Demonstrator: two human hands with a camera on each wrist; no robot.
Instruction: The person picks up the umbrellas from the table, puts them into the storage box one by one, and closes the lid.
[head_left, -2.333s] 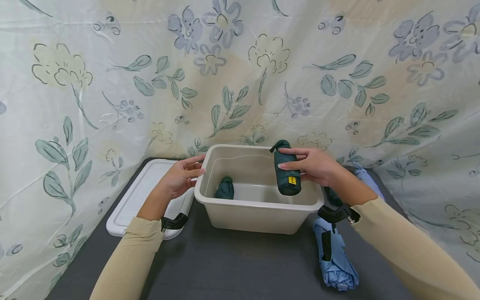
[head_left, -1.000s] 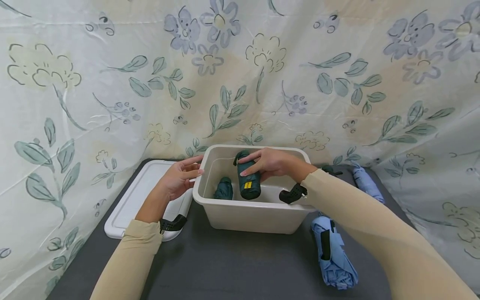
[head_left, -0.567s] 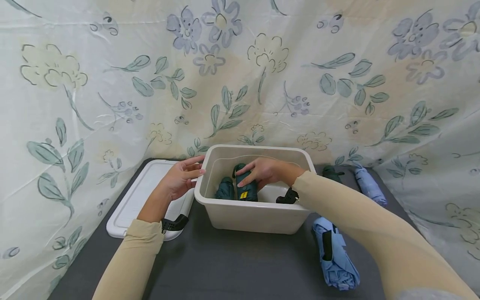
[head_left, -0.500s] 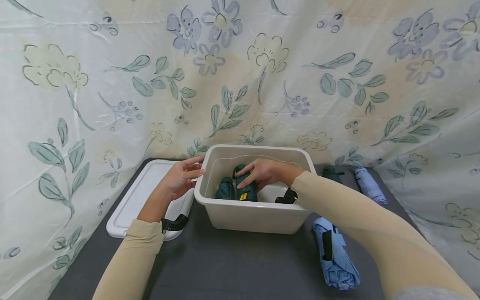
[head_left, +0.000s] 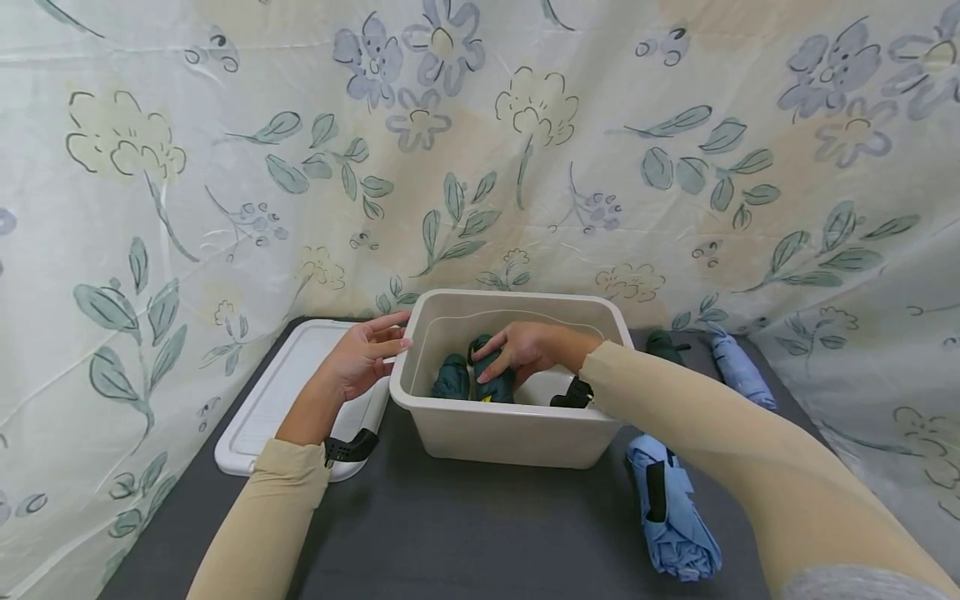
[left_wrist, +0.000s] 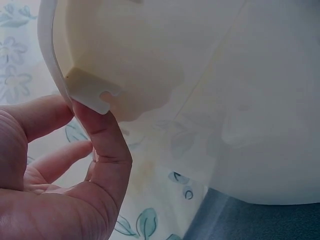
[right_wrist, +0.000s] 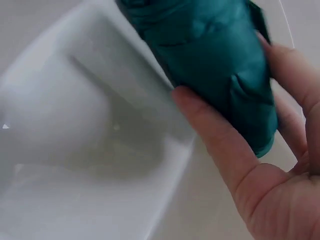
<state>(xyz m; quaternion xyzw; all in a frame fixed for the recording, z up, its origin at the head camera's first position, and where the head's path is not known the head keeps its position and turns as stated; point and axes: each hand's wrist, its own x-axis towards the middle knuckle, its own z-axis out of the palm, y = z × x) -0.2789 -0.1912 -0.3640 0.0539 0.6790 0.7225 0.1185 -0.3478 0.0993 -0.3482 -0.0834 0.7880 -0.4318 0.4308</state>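
My right hand (head_left: 531, 348) reaches into the beige plastic storage bin (head_left: 510, 437) and grips a dark green folded umbrella (head_left: 495, 385). In the right wrist view, thumb and fingers lie on opposite sides of this umbrella (right_wrist: 210, 65), low inside the bin. A second green folded umbrella (head_left: 452, 379) lies just left of it in the bin. At the bin's left end, my left hand (head_left: 360, 358) pinches the rim; the left wrist view shows the fingers (left_wrist: 107, 150) curled at the rim edge. Part of the held umbrella's yellow label is hidden behind the bin's front wall.
A white lid (head_left: 277, 400) lies left of the bin on the dark table (head_left: 450, 533). Right of the bin are a blue folded umbrella (head_left: 675, 517) near the front, a lighter blue one (head_left: 742, 367) farther back and a green one (head_left: 663, 346). A floral curtain (head_left: 450, 208) hangs behind.
My right hand has carried the green umbrella leftward from the bin's right side and lowered it beside the other green one. The left hand has stayed on the rim.
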